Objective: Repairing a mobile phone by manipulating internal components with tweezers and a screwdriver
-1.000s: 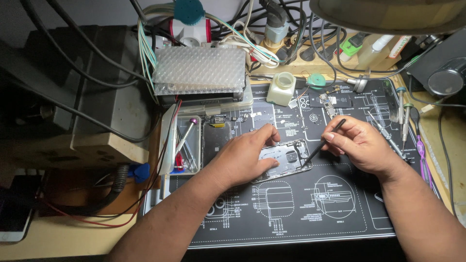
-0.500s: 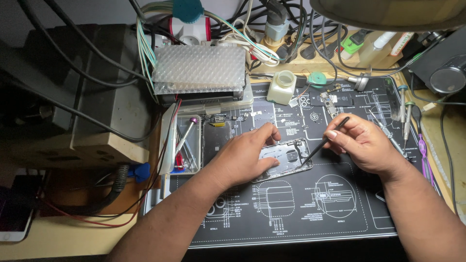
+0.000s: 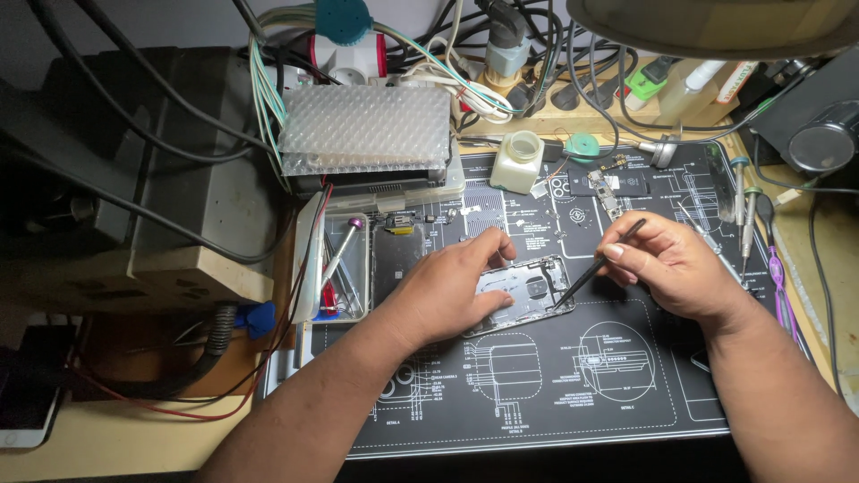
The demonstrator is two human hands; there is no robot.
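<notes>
R hand pinches thin black probe, tip on opened phone frame; L hand flat on frame, holding nothing, mid black repair mat. Small tray w/ screwdrivers at mat's left edge.

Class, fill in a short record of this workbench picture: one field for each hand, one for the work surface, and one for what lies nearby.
Left hand: left hand rests flat on the opened phone frame, pressing it down.
Right hand: right hand pinches a thin black pointed tool, tip at the frame's right edge.
Surface: black printed repair mat.
Nearby: small white jar, metal tray with tools, screwdrivers on the right.
</notes>
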